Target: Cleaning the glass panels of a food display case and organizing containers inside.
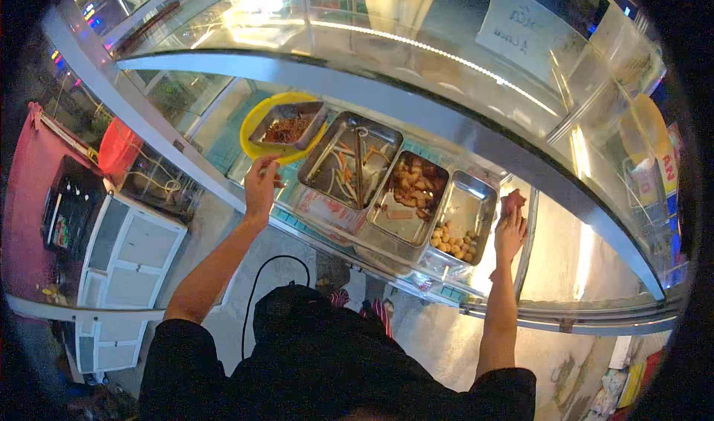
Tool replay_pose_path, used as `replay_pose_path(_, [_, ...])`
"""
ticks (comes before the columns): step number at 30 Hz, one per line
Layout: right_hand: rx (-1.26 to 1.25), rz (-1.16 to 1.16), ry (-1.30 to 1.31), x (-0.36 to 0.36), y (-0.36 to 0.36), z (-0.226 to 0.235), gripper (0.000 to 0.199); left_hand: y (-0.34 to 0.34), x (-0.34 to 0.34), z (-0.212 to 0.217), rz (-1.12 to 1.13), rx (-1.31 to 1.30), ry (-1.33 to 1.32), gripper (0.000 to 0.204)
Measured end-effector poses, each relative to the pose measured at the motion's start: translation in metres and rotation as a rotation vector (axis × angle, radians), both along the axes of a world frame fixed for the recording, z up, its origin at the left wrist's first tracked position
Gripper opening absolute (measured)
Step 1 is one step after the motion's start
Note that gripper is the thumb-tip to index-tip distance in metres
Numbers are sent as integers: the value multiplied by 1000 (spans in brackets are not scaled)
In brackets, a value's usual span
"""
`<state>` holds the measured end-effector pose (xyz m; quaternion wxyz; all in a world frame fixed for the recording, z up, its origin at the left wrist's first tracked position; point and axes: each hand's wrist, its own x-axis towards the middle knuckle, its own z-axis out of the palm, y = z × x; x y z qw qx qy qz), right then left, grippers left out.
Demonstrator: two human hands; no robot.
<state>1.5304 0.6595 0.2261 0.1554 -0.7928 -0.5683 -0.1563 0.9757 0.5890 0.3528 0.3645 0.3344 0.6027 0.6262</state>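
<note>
A curved glass food display case (pixel 416 71) fills my view, with four steel trays lined along its counter. I count one small tray of dark shredded food (pixel 288 126) sitting on one yellow plate (pixel 256 127), then one tray of vegetable strips (pixel 349 161) with tongs lying in it, one tray of brown chunks (pixel 411 195), and one tray of small round balls (pixel 461 224). My left hand (pixel 260 187) is curled closed, pinching the yellow plate's near rim. My right hand (pixel 511 224) rests by the ball tray's right edge; whether it grips anything I cannot tell. One white cabinet (pixel 126 265) stands far left.
</note>
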Motion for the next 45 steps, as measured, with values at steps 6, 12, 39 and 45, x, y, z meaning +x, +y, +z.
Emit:
replay_pose_path(6, [-48,280,307,-21,-7,52,36,67,-15,11,-97,307,1373,44])
replay_pose_path(12, [-108,35,221,-86,-112,46,42,84,-16,17,-234,-71,1511,33])
replay_pose_path(39, [169,147,104,-65,-152,21,25,28,220,86,-970,725,909,16])
replay_pose_path(45, [116,176,398,-63,-249,18,19,27,338,32,-1282,855,785,10])
